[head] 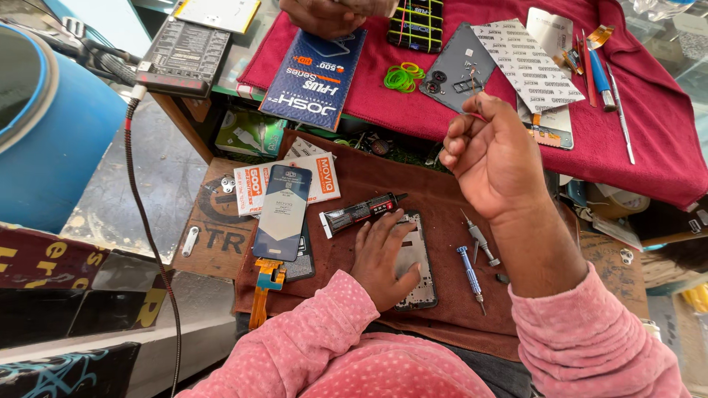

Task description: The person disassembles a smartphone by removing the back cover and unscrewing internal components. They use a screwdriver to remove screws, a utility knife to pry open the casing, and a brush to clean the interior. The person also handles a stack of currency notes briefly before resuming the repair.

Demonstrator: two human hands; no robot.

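Note:
My left hand (382, 258) lies flat on a dark phone (417, 267) and holds it down on a brown cloth (442, 199) in front of me. My right hand (490, 158) is raised above the cloth, its fingers curled shut; I see nothing in it. A black glue tube (361, 212) lies just beyond my left fingers. To the right of the phone are a blue screwdriver (470, 276) and a silver screwdriver (479, 239). Both sleeves are pink.
A replacement screen (282, 214) with an orange flex cable (264, 291) lies left of the phone. On the red cloth (634, 140) above are a grey back cover (453, 70), green rubber bands (402, 77), tools and another person's hand (324, 16). A blue barrel (51, 125) stands left.

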